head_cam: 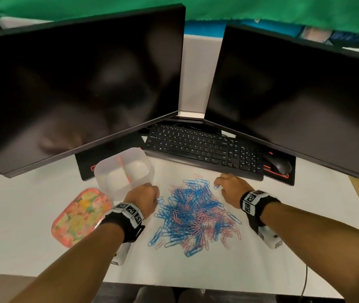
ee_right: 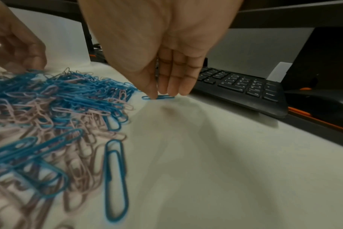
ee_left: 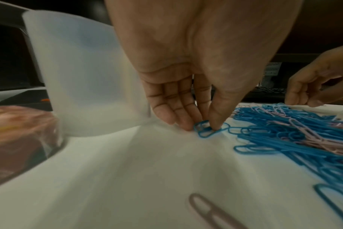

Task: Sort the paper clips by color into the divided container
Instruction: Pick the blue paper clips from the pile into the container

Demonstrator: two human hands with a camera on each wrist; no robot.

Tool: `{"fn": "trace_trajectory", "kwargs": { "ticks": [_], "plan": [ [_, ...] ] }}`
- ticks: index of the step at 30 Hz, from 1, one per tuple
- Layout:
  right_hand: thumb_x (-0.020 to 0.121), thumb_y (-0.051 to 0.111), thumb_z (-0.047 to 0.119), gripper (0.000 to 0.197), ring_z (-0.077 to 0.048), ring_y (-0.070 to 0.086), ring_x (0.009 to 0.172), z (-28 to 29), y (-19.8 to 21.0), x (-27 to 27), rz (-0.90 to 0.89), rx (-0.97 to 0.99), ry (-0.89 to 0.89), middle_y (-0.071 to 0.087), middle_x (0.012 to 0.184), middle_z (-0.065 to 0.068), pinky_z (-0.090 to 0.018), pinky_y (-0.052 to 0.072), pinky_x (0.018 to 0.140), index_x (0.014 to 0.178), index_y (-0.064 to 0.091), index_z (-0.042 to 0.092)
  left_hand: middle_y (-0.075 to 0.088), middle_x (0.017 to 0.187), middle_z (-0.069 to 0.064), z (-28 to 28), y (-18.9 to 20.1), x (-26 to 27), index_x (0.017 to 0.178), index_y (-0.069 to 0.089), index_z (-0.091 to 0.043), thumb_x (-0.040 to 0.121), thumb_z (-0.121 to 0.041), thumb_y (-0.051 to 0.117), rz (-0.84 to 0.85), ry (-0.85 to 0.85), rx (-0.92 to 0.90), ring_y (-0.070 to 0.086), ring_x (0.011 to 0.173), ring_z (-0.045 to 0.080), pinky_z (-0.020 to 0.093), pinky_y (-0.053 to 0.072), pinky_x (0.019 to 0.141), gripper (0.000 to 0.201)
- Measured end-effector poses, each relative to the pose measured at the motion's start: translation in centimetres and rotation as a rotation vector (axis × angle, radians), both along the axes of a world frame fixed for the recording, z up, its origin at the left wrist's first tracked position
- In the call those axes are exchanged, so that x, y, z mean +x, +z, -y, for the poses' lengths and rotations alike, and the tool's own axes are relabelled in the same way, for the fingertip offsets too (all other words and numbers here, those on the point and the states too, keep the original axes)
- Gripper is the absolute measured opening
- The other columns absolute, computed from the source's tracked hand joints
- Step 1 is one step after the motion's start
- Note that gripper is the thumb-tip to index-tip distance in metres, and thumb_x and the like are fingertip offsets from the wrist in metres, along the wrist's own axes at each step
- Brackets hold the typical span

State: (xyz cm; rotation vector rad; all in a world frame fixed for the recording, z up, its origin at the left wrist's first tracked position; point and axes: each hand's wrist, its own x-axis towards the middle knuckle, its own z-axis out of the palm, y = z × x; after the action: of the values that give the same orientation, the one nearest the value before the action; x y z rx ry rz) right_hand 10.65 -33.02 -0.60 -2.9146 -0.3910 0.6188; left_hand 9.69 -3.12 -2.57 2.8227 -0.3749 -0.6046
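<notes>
A heap of blue and pink paper clips (head_cam: 196, 215) lies on the white table between my hands. The translucent divided container (head_cam: 124, 171), with a pink divider, stands just behind my left hand; both halves look empty. My left hand (head_cam: 157, 200) is at the heap's left edge. In the left wrist view its thumb and fingers (ee_left: 202, 127) pinch a blue clip (ee_left: 205, 134) that rests on the table. My right hand (head_cam: 218, 186) is at the heap's far right corner, where its thumb and forefinger (ee_right: 158, 95) pinch a single blue clip (ee_right: 164, 97) lying flat.
A black keyboard (head_cam: 196, 147) and a mouse (head_cam: 280, 165) lie just behind the clips, under two dark monitors (head_cam: 82, 84). A floral lid (head_cam: 80, 217) lies left of my left wrist. The container wall (ee_left: 88, 77) stands close beside my left fingers.
</notes>
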Motion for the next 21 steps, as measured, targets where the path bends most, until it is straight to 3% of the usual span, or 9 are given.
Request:
{"fn": "trace_trajectory", "kwargs": {
  "ticks": [7, 11, 13, 17, 21],
  "plan": [
    [0.09, 0.045, 0.001, 0.03, -0.023, 0.05, 0.106, 0.2, -1.3, 0.8, -0.001, 0.036, 0.029, 0.057, 0.113, -0.003, -0.027, 0.038, 0.085, 0.114, 0.058, 0.014, 0.062, 0.093, -0.001, 0.0, 0.1, 0.2, 0.087, 0.062, -0.021, 0.085, -0.016, 0.054, -0.001, 0.026, -0.075, 0.059, 0.085, 0.02, 0.029, 0.049, 0.072, 0.009],
    [0.088, 0.045, -0.001, 0.036, -0.023, 0.054, 0.102, 0.6, -1.8, 0.6, -0.083, 0.05, -0.027, 0.056, 0.116, -0.005, -0.029, 0.045, 0.083, 0.118, 0.051, 0.018, 0.063, 0.077, -0.004, -0.4, 0.1, 0.1, 0.074, 0.055, -0.022, 0.081, -0.005, 0.053, -0.018, 0.083, -0.231, 0.059, 0.075, 0.018, 0.026, 0.048, 0.065, 0.018],
    [0.087, 0.044, -0.001, 0.038, -0.022, 0.053, 0.101, 0.6, -2.0, 0.5, -0.1, 0.037, -0.031, 0.055, 0.118, -0.004, -0.03, 0.046, 0.084, 0.119, 0.048, 0.02, 0.062, 0.073, -0.007, -0.6, 0.3, -0.2, 0.081, 0.055, -0.021, 0.083, -0.002, 0.052, -0.009, 0.132, -0.318, 0.059, 0.07, 0.015, 0.018, 0.043, 0.06, 0.02],
    [0.089, 0.044, 0.004, 0.025, -0.021, 0.05, 0.103, 0.7, -2.1, 0.6, -0.043, 0.03, 0.032, 0.053, 0.11, -0.002, -0.025, 0.039, 0.082, 0.109, 0.054, 0.016, 0.065, 0.077, -0.002, -1.1, 0.5, -0.9, 0.106, 0.054, -0.022, 0.086, 0.0, 0.047, -0.02, 0.173, -0.408, 0.059, 0.07, 0.014, 0.019, 0.044, 0.066, 0.03],
    [0.088, 0.043, 0.004, 0.022, -0.021, 0.051, 0.1, 0.9, -2.1, 0.8, -0.061, 0.048, 0.02, 0.055, 0.106, -0.002, -0.028, 0.042, 0.083, 0.101, 0.056, 0.016, 0.055, 0.076, -0.004, -1.4, 0.4, -1.4, 0.095, 0.058, -0.017, 0.09, -0.001, 0.043, -0.037, 0.254, -0.429, 0.051, 0.074, 0.016, 0.015, 0.035, 0.063, 0.023]
  ]
}}
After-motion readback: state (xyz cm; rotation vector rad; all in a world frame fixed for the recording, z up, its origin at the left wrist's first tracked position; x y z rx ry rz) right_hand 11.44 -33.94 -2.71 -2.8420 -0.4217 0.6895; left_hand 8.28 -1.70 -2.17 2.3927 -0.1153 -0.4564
